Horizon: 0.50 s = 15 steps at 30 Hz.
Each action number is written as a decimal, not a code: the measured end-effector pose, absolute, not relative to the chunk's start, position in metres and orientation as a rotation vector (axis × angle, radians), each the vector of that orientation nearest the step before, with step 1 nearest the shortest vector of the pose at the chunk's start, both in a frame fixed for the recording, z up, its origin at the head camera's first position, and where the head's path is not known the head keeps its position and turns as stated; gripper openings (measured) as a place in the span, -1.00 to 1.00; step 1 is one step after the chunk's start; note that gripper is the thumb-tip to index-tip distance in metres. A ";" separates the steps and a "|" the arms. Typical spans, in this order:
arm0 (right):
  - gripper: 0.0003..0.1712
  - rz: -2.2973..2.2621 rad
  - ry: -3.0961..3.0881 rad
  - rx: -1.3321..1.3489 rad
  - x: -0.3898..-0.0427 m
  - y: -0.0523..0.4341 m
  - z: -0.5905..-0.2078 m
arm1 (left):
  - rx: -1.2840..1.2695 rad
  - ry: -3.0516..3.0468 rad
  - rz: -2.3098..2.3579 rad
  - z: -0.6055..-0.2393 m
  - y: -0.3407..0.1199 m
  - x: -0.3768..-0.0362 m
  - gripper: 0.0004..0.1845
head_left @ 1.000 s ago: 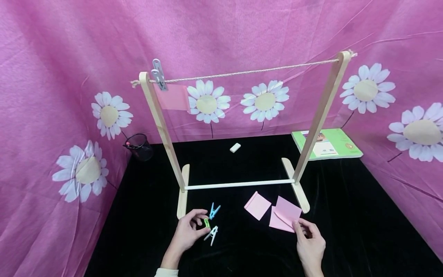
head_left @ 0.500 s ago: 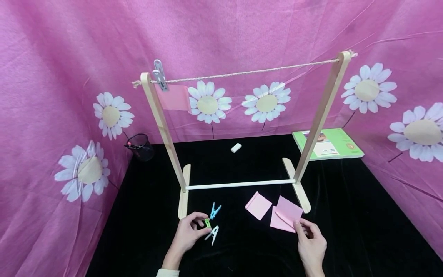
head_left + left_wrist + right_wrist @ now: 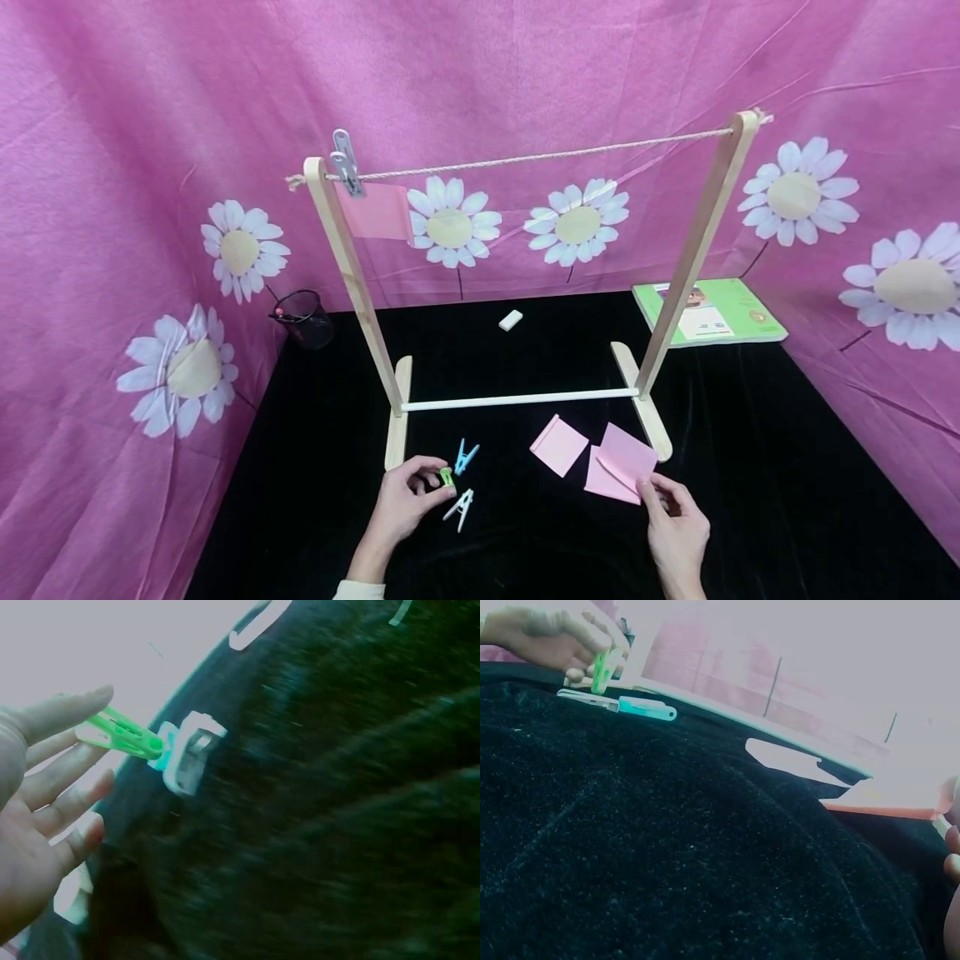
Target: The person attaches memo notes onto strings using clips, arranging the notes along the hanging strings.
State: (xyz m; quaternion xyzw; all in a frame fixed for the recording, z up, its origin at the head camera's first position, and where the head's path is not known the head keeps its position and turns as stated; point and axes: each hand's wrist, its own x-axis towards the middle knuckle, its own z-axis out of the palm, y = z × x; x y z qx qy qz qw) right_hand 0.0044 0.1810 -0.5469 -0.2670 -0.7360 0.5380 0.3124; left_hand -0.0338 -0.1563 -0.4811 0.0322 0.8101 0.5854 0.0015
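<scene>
The left hand (image 3: pixel 401 504) pinches a green clip (image 3: pixel 447 478) between thumb and fingertips; the left wrist view shows the other fingers (image 3: pixel 64 791) loosely spread. A white clip (image 3: pixel 459 507) lies just beyond them. The right hand (image 3: pixel 675 525) pinches the near corner of a pink paper (image 3: pixel 618 471); the right wrist view shows only fingertips (image 3: pixel 952 847).

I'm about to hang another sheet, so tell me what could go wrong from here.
The left hand pinches the green clip only at its tip, so it might slip out. The right hand holds just a corner of the pink sheet, which overlaps another and may drag it. Tugging the rope could tip the light wooden stand.
</scene>
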 end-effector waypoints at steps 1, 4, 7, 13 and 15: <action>-0.81 1.434 -1.941 -0.706 0.005 0.182 -0.547 | 0.130 2.555 1.856 -0.483 -0.158 -0.036 -0.67; -0.78 1.468 -1.944 -0.716 0.005 0.183 -0.545 | 0.253 2.616 1.879 -0.486 -0.164 -0.046 -0.67; -0.78 1.489 -1.942 -0.722 0.005 0.184 -0.543 | 0.381 2.664 1.904 -0.477 -0.168 -0.055 -0.67; -0.81 1.583 -1.904 -0.729 0.004 0.185 -0.534 | 0.669 2.690 1.964 -0.410 -0.169 -0.062 -0.68; -0.82 1.615 -1.904 -0.714 0.003 0.185 -0.530 | 0.761 2.656 1.985 -0.395 -0.172 -0.069 -0.68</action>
